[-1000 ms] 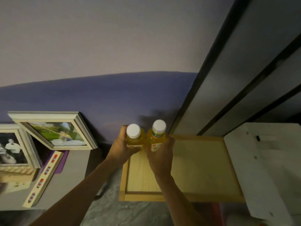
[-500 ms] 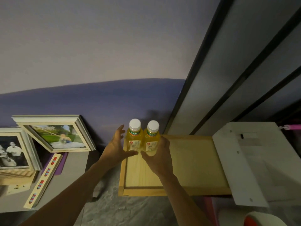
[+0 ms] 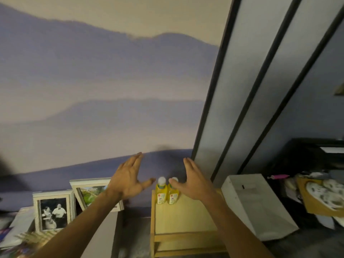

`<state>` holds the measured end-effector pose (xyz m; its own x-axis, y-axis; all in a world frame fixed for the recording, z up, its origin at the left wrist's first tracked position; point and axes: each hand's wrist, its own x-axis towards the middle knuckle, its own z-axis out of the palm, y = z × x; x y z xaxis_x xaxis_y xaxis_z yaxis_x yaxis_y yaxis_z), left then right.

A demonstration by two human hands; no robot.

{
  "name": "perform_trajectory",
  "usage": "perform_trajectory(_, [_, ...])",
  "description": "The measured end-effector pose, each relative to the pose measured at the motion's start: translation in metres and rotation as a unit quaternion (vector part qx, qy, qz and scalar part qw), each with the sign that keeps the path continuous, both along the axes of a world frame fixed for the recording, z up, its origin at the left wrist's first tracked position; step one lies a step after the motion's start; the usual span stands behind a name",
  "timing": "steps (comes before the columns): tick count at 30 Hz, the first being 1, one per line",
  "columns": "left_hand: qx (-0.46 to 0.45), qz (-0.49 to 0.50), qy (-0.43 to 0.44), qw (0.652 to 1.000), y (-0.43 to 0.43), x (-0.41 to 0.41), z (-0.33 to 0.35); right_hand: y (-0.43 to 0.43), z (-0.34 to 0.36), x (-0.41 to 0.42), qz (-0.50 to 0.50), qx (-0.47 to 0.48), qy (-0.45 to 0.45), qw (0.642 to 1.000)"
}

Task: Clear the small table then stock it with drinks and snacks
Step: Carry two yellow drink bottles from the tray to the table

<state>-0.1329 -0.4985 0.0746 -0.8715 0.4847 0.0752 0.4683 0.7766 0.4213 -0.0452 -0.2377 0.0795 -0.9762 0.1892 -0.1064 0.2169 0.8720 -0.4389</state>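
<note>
Pale wood makes up the small table, which has a raised lip along its left edge and a lower rail showing at its near side. Nearest the camera, two bare forearms reach forward, one to the left of the table and one above its top. The left hand is spread wide, fingers fanned and thumb pointing toward the table, and it holds nothing; it hangs in the air left of the table's far left corner. The right hand is likewise spread flat and empty, raised over the far part of the table, its thumb crossing in front of the cap of one bottle.

Two yellow juice bottles stand upright and touching each other at the far left corner of the table, close against the wall: the left bottle with its white cap in plain sight, the right bottle partly hidden behind the thumb. Neither hand touches them.

Left of the table, a black-and-white framed photo stands upright, and a colour framed picture leans behind it. Right of the table, touching its side, sits a white box. Behind the table rises a purple and cream wall, with dark-framed panels to the right.
</note>
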Motion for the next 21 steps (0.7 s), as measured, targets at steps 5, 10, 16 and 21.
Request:
perform_trajectory(5, [0.015,0.022,0.059,0.998,-0.039,0.028,0.087,-0.029,0.091,0.017,0.022,0.061,0.052,0.997])
perform_trajectory(10, [-0.002,0.095,0.095,0.991,-0.098,0.073,0.134,-0.059,0.144,0.032,0.075,0.077,0.109,0.988])
perform_trajectory(16, [-0.024,0.207,0.117,0.971,-0.171,0.159,0.156,-0.116,0.175,0.052,0.16,0.085,0.138,0.974])
perform_trajectory(21, [-0.039,0.296,0.122,0.947,-0.238,0.229,0.169,-0.196,0.182,0.075,0.245,0.064,0.134,0.958])
